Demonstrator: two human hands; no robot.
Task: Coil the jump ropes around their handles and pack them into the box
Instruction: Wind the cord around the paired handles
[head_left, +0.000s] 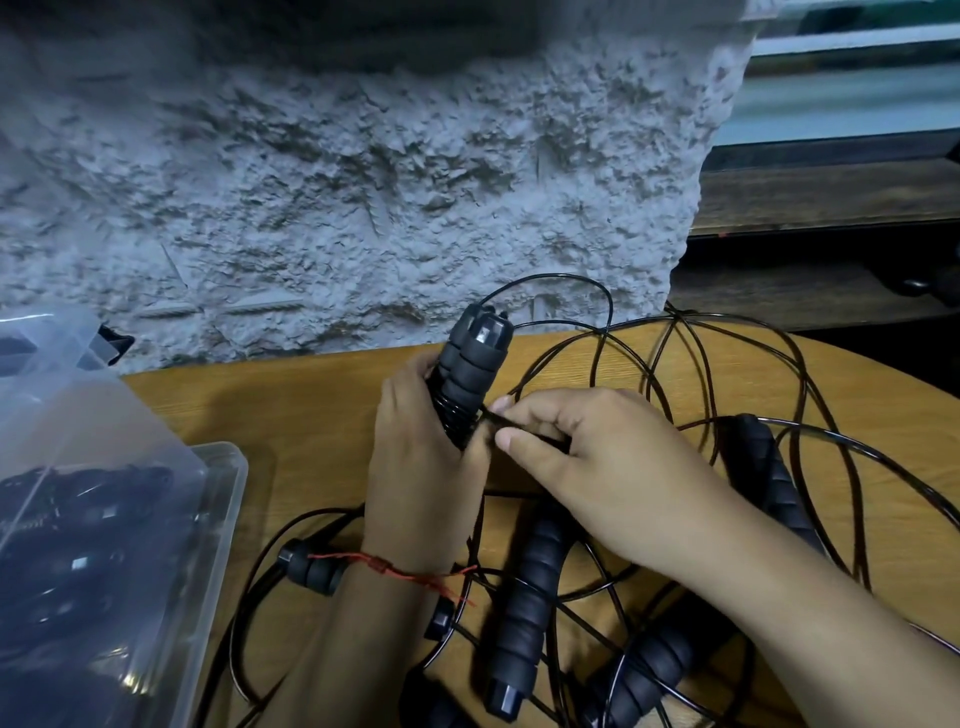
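My left hand (415, 457) grips a pair of black foam jump-rope handles (470, 364), held upright over the wooden table (311, 395). Several turns of thin black rope (457, 415) sit wound round their lower part. My right hand (597, 457) pinches the rope right beside the handles, between thumb and fingers. The rest of that rope loops away behind (550, 283). More black handles lie loose on the table (524, 597), (774, 478), (311, 566), (649, 670), tangled in ropes. A clear plastic box (223, 499) at the left holds coiled black ropes (78, 530).
The box's clear lid (57, 374) stands raised at the far left. A rough grey wall (363, 182) rises behind the table. Dark wooden shelving (831, 208) lies at the right. Loose rope loops (779, 395) spread over the right half of the table.
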